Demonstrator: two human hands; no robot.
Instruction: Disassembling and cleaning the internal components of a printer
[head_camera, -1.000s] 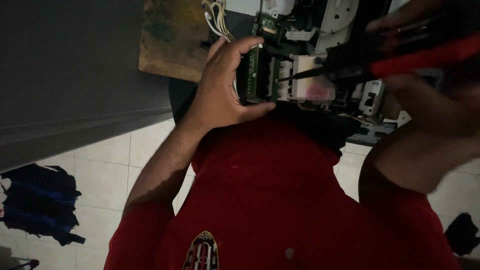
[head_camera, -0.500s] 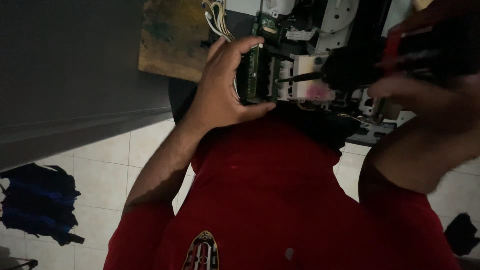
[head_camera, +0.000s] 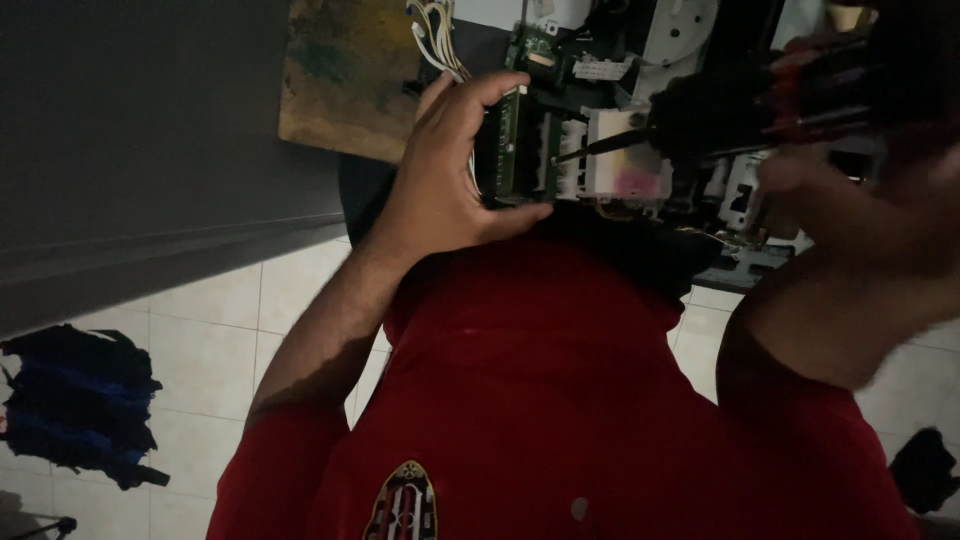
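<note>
- Head view: we take the carriage (head_camera: 590, 160), a grey-white block with green boards, as our landmark; it sits at the top middle, just above our red shirt (head_camera: 540, 400).
- Our left hand (head_camera: 450, 190) clamps the carriage's left end: fingers (head_camera: 480, 95) curl over its top edge, the thumb presses under its lower edge, and the palm covers that side.
- Our right hand (head_camera: 850, 200) is right of the carriage, blurred; it seems closed round the red and black handle of a screwdriver (head_camera: 760, 105), though we cannot tell the finger positions exactly.
- The screwdriver's dark shaft runs leftward, and its tip meets the carriage's middle, near a pink-stained patch.
- Above and right of the carriage lies the opened machine (head_camera: 700, 40), with white and black plastic parts packed close; little free room on that side.
- A bundle of pale wires (head_camera: 435, 35) rises just above-left of the carriage, touching our fingers' edge.
- A stained board (head_camera: 345, 75) lies left of the wires, its lower edge slanting.
- Further left a dark wall (head_camera: 140, 130) meets the tiled floor (head_camera: 210, 340), which offers open room below-left of the carriage.
- A blue cloth (head_camera: 75, 410) lies well apart, at the far left edge.
</note>
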